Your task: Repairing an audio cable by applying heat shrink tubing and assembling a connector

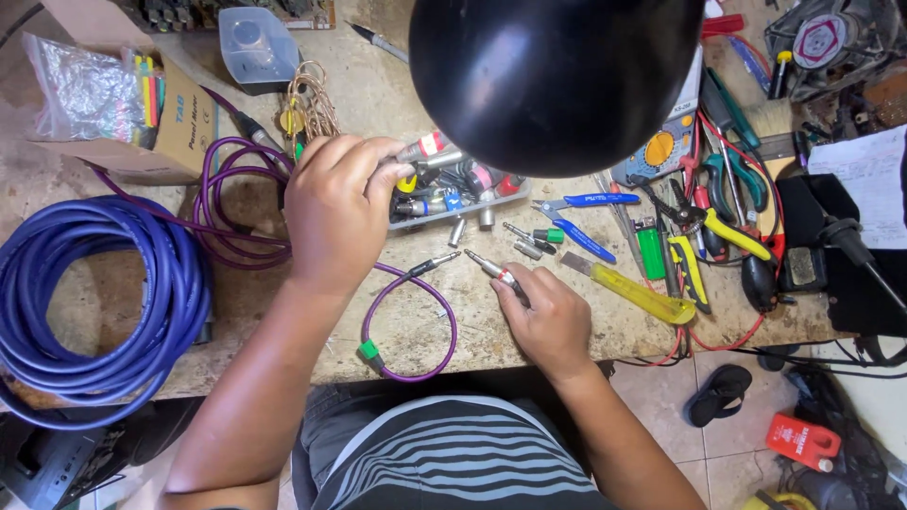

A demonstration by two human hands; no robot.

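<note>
A coiled blue cable (90, 302) is laid at the bench's left end. A cardboard box (179, 118) is seen behind it. A black lamp shade (553, 76) is hung overhead. Blue cutters (581, 217), a yellow utility knife (633, 291) and a green lighter (650, 249) are spread at right.

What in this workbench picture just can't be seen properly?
Head view:
- Bench behind the black lamp shade: blocked by the shade.
- Parts in the clear tray: partly covered by the left hand; what its fingers pinch is unclear.
- Jack plug body: buried in the right hand.
- Blue cable coil: cut by the left edge.
</note>
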